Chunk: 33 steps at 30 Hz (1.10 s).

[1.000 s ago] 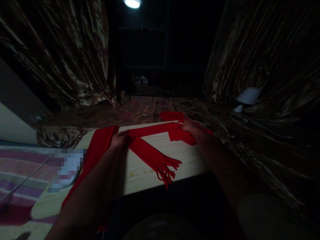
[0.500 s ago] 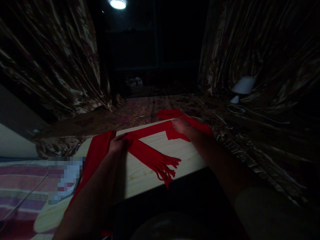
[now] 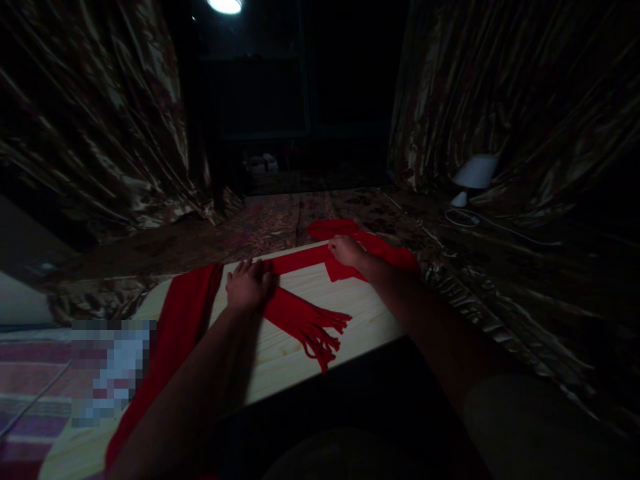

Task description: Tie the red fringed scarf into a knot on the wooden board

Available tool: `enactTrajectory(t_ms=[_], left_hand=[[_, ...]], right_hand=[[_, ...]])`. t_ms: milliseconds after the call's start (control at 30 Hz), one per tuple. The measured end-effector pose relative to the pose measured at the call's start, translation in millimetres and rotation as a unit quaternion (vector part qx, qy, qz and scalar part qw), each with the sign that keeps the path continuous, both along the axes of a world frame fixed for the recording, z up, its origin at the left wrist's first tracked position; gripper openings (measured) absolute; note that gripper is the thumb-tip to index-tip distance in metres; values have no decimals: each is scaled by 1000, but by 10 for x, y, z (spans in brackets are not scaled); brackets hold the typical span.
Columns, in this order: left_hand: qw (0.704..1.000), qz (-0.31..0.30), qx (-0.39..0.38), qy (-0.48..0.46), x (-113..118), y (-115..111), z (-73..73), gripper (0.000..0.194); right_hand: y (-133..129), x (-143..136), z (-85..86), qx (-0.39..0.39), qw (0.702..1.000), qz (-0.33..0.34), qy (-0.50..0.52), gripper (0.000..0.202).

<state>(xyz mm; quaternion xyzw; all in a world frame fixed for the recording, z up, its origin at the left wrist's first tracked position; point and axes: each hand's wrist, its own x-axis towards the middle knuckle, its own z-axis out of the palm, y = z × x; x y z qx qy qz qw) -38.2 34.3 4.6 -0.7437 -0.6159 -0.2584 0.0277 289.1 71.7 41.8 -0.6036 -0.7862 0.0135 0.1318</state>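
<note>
A red scarf (image 3: 300, 307) with a fringed end lies folded at an angle on a pale wooden tabletop (image 3: 285, 347). My left hand (image 3: 247, 283) rests flat on the scarf's bend, its fingers stretched out. Closed on the band of cloth further right is my right hand (image 3: 346, 251), close to the far edge of the table. More red cloth (image 3: 387, 257) bunches beyond and beside that hand. Another red length (image 3: 185, 313) runs down the table's left side, partly behind my left forearm. How these red parts join is hidden.
A blurred-out flat item (image 3: 115, 373) lies at the table's left edge, by a striped bedcover (image 3: 30, 373) with a cable. Patterned cloth (image 3: 275, 220) spreads behind the table. A white lamp (image 3: 477, 171) with a cord stands at right, between heavy curtains (image 3: 450, 87).
My left hand has let go of its grip and now lies flat on the scarf's fold, slightly right of the left red length. My right hand keeps its hold. The view has shifted slightly.
</note>
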Motion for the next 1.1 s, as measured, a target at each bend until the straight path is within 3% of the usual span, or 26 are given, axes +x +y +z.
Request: enactTrajectory(t_ms=[133,267,633,900,967,1100], left_hand=[[993,6,-102,51,99,-46,-171,65],[990,-1,-118,78,78,-60,-179,67],[989,10,-125,80,96,-71,-142,67],[988,9,-133,83,98,-82,-121,68],[987,9,-135,83,100,-84,-117,68],[987,7,-138,79,103,-87,-107,69]], right_hand=[[116,-94,-174,-47,993,-32,99,25],[130,-86,-308,-50,992,-49,105,28],[3,-132,-199,-22,999,-43,-10,22],[-18,-169,-227,12,998,-30,-51,19],[-38,-152,-252,14,998,-50,-26,20],[-36,-87,-328,9,984,-106,146,9]])
